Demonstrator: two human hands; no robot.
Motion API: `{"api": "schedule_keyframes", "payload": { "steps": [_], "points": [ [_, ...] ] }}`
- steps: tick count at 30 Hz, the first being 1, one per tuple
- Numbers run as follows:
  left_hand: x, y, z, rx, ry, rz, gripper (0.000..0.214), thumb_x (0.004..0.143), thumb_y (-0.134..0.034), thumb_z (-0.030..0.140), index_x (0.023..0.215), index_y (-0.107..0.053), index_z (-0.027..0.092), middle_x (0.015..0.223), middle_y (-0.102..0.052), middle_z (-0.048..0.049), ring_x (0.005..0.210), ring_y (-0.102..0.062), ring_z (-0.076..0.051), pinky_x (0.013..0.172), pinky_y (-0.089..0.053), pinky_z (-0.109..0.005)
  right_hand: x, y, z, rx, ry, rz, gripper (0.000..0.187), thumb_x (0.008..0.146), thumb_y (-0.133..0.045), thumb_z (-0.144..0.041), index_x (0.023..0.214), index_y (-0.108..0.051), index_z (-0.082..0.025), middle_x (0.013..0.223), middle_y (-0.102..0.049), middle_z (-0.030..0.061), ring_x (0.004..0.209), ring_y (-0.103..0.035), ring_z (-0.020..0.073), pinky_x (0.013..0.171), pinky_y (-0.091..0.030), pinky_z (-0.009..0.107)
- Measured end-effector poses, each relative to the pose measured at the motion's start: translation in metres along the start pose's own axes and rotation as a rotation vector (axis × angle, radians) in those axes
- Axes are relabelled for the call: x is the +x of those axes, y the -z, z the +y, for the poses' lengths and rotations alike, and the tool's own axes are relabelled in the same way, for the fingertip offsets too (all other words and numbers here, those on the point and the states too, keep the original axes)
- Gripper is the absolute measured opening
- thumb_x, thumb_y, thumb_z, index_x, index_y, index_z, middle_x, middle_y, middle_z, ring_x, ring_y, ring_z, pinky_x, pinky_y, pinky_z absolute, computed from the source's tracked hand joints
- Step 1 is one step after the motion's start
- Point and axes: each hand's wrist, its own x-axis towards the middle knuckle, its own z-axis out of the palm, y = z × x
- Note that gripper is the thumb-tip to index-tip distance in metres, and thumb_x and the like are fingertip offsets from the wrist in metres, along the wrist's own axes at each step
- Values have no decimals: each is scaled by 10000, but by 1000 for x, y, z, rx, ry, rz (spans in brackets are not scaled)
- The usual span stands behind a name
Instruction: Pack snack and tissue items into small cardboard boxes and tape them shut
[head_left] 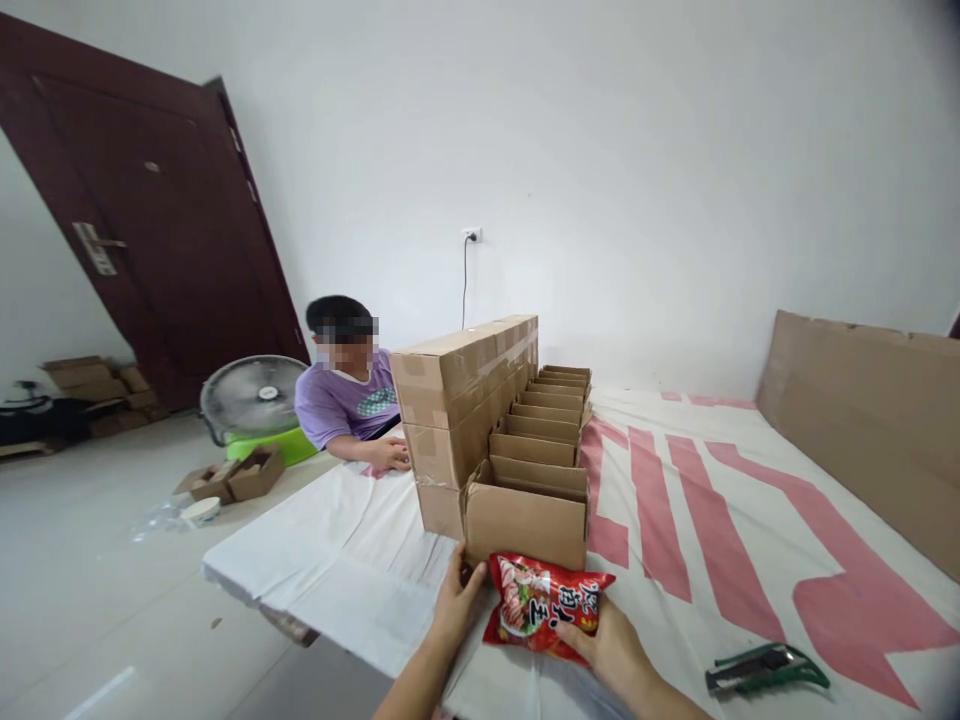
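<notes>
My right hand [615, 645] grips the right end of a red food packet [546, 605] with a printed dish and dark lettering, its thumb across the front. The packet is just in front of the nearest open cardboard box [529, 525]. My left hand [459, 600] is at the lower left corner of that box, thumb and forefinger apart; its other fingers are partly hidden. Behind that box, several more open cardboard boxes [546, 425] stand in a row going away from me.
Closed, taped cartons [442, 440] form a wall left of the row. Beyond them a person [349, 385] leans on the cloth-covered table [315, 560]. A green-handled utility knife [769, 668] lies at right front, and a large cardboard sheet [862, 430] stands farther right.
</notes>
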Motion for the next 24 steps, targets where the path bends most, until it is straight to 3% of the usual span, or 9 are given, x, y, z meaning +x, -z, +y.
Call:
{"api": "schedule_keyframes", "payload": {
  "steps": [4, 7, 10, 12, 15, 19, 24],
  "points": [
    [-5, 4, 1, -39, -38, -5, 856, 793, -523, 723, 1439, -352, 189, 1509, -460, -176, 1379, -472, -307, 1122, -413, -422, 3, -18, -5, 120, 13, 63, 565, 697, -694, -438, 1169, -539, -169, 1142, -711, 170, 1054, -671, 347, 925, -509, 473],
    [-7, 5, -3, -23, -79, -14, 986, 754, -568, 739, 1508, -237, 195, 1568, -366, -174, 1440, -383, -330, 1178, -339, -443, 2, -22, -6, 288, 109, -50, 589, 684, -732, -447, 1160, -505, -185, 1080, -704, 138, 937, -681, 296, 805, -540, 415],
    [-8, 4, -9, 60, -135, -17, 1049, 739, -655, 660, 1535, -158, 191, 1590, -308, -176, 1487, -279, -343, 1228, -226, -486, 5, -9, -2, 349, 176, -155, 461, 765, -686, -554, 1022, -551, -197, 932, -692, 81, 793, -656, 231, 688, -520, 346],
    [-7, 2, -11, 98, -143, -20, 1088, 720, -691, 624, 1538, -129, 179, 1585, -303, -185, 1496, -251, -349, 1235, -191, -508, 15, 6, 4, 321, 162, -90, 413, 837, -594, -613, 899, -574, -204, 821, -664, 42, 741, -634, 205, 682, -507, 333],
    [-5, 1, -11, 107, -130, -28, 1109, 708, -708, 601, 1537, -112, 169, 1563, -329, -196, 1483, -278, -359, 1227, -210, -525, 39, 28, 15, 271, 94, 100, 484, 852, -503, -693, 834, -580, -215, 746, -632, 26, 732, -628, 214, 716, -520, 361],
    [-4, 0, -13, 139, -121, -14, 1109, 709, -727, 564, 1540, -105, 174, 1547, -354, -200, 1458, -325, -369, 1217, -219, -549, 68, 32, 27, 254, 70, 170, 604, 775, -531, -761, 1002, -617, -208, 989, -704, 105, 947, -666, 284, 874, -539, 441],
    [-5, 0, -16, 150, -135, 17, 1082, 721, -719, 546, 1541, -113, 184, 1546, -360, -190, 1463, -326, -355, 1217, -236, -532, 69, 5, 45, 163, 155, 107, 662, 814, -529, -697, 1255, -616, -211, 1317, -652, 143, 1232, -592, 316, 1088, -436, 497]
  ]
}}
